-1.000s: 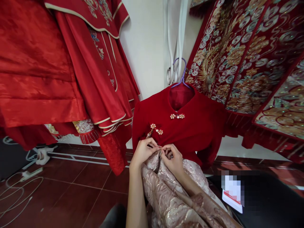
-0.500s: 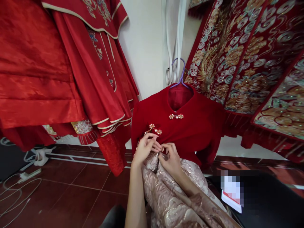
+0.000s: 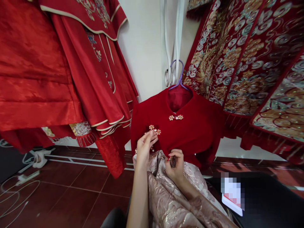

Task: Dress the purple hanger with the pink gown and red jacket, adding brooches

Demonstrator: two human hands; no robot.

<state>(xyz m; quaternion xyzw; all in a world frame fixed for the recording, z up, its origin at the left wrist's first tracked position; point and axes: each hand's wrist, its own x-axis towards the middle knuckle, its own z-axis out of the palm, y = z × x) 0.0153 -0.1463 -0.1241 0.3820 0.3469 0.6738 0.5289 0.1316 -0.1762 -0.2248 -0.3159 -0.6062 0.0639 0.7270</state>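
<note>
A red velvet jacket (image 3: pixel 187 133) with a stand-up neckline hangs from a purple hanger (image 3: pixel 180 76). A pearl flower clasp (image 3: pixel 176 117) joins its front below the neck. My left hand (image 3: pixel 144 148) is closed, its fingertips pinched at another pearl flower clasp (image 3: pixel 158 131) on the jacket's left side. Lower down, my right hand (image 3: pixel 176 163) curls its fingers round the jacket's front edge, where a bit of gold trim shows. Behind and below both hands is a shiny pale pink patterned fabric (image 3: pixel 171 199).
Red garments (image 3: pixel 92 85) with cream piping hang at the left, and a heavily embroidered red garment (image 3: pixel 242 72) at the right. White cables (image 3: pixel 21 190) and a power strip (image 3: pixel 28 178) lie on the tiled floor. A phone-like object (image 3: pixel 232 202), partly blurred out, rests on a black surface at the right.
My hands have moved apart from the lower clasp. The left went up to the clasp above; the right shifted right and down, drawing the jacket's edge with it.
</note>
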